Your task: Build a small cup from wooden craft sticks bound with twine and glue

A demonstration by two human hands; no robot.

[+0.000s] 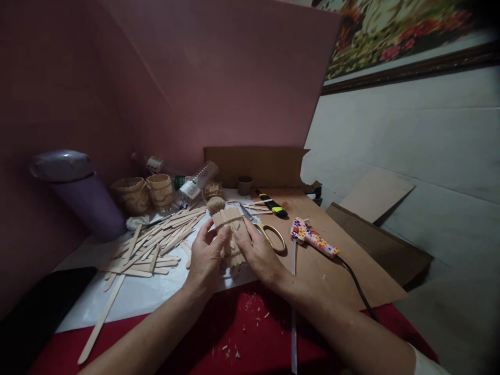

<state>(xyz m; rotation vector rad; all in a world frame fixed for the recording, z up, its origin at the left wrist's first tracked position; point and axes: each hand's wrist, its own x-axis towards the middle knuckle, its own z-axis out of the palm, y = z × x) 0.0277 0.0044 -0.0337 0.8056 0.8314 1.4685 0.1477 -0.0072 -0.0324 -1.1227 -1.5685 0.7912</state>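
Between both hands is a small craft-stick piece [228, 216], its wooden sticks side by side with twine bands across them near the top and bottom. My left hand [207, 255] is closed on its left side, thumb on the front. Gripping the right side is my right hand [260, 258], its thumb also near the middle. Part of the piece is hidden behind the fingers. Just behind it sits a ball of twine [215, 205]. Gold-handled scissors [275, 238] lie right of my right hand. A heap of loose craft sticks [156, 250] spreads to the left.
A floral glue gun [314, 237] with a black cord and a clear glue stick [294, 312] lie on the right. Behind are a yellow-black utility knife [273, 204], a small brown pot [245, 185] and plastic bottles [199, 179]. A purple tumbler [88, 200] stands far left.
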